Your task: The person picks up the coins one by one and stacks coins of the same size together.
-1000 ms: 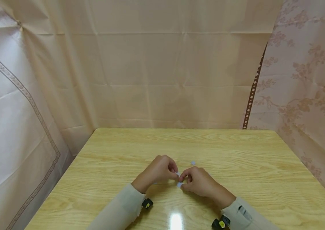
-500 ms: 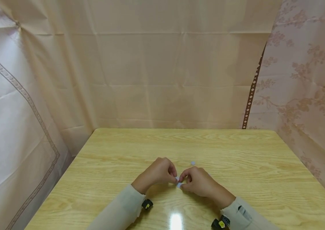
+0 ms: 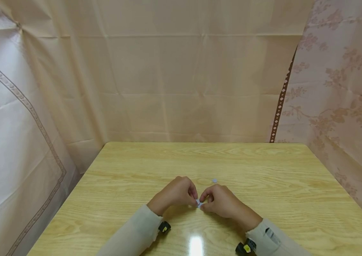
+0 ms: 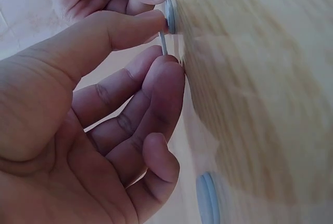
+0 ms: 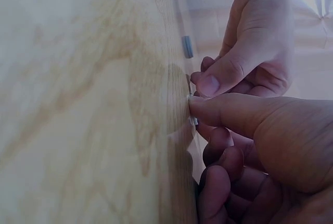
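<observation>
My two hands meet fingertip to fingertip low over the wooden table [image 3: 264, 167]. The left hand [image 3: 195, 199] pinches a small thin grey disc [image 3: 198, 203] between thumb and fingers. In the left wrist view the disc [image 4: 169, 15] sits at the thumb tip against the table. The right hand [image 3: 202, 203] pinches at the same spot with thumb and forefinger, and a grey sliver [image 5: 193, 121] shows under its thumb. Whether this is one disc or two pressed together is hidden by the fingers.
Another small grey disc [image 3: 214, 180] lies loose on the table just beyond the hands, also seen as a grey disc [image 5: 187, 46] in the right wrist view. Beige and floral curtains [image 3: 181, 89] close in the table on three sides. Both wrists carry black-and-yellow cameras.
The small grey pieces that showed slightly apart between the fingertips have come together. Both hands have closed in on one spot and barely shifted otherwise.
</observation>
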A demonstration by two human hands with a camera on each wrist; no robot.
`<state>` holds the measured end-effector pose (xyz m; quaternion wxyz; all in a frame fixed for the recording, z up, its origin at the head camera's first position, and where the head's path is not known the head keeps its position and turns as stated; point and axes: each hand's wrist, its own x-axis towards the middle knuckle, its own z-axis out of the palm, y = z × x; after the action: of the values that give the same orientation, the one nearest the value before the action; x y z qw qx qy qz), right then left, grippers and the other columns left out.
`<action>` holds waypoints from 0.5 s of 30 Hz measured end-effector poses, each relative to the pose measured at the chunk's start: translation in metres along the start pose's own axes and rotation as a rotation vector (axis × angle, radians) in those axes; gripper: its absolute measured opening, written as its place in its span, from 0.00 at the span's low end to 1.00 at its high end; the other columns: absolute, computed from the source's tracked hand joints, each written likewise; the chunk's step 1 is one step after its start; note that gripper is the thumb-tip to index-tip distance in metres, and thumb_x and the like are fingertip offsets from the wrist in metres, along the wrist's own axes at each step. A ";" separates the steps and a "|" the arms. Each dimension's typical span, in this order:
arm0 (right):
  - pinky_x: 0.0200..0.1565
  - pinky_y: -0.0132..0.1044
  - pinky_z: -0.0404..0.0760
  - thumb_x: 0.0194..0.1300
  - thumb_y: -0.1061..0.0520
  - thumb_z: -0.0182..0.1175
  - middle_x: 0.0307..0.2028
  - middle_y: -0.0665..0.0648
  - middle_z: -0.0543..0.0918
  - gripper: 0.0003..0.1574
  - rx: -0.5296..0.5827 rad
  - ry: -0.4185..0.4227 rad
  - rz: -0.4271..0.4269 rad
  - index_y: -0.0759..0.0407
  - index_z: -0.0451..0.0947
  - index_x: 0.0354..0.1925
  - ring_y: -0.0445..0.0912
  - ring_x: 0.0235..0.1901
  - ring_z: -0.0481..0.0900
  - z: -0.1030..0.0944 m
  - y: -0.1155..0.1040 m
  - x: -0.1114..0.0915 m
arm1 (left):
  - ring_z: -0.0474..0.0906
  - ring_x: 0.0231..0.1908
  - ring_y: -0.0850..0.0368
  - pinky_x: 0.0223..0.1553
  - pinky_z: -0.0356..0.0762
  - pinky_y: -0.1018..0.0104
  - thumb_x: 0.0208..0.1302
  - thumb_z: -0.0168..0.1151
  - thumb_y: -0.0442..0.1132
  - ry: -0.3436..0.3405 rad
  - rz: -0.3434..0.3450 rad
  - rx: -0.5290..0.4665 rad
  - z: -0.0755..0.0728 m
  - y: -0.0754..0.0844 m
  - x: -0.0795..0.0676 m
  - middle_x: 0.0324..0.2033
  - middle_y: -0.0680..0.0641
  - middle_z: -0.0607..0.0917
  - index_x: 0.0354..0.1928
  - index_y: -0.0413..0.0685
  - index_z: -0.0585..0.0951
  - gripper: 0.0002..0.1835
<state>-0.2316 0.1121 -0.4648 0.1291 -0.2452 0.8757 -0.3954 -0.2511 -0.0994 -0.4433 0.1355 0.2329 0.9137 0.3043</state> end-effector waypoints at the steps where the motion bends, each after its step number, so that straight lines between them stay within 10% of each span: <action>1: 0.19 0.27 0.64 0.63 0.55 0.74 0.17 0.46 0.77 0.06 0.000 0.000 0.000 0.53 0.87 0.38 0.38 0.16 0.68 0.000 0.000 0.000 | 0.79 0.21 0.65 0.27 0.78 0.71 0.51 0.82 0.36 -0.001 -0.001 0.001 0.000 0.000 0.000 0.19 0.59 0.85 0.22 0.56 0.86 0.11; 15: 0.21 0.28 0.66 0.62 0.55 0.75 0.19 0.47 0.78 0.06 -0.014 0.014 -0.004 0.51 0.86 0.37 0.37 0.17 0.69 0.000 0.001 0.001 | 0.78 0.21 0.67 0.26 0.77 0.72 0.51 0.81 0.35 -0.016 0.021 0.020 0.002 -0.002 0.001 0.19 0.59 0.85 0.24 0.56 0.86 0.11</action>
<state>-0.2328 0.1122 -0.4662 0.1206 -0.2451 0.8788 -0.3913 -0.2513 -0.0991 -0.4460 0.1374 0.2462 0.9131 0.2946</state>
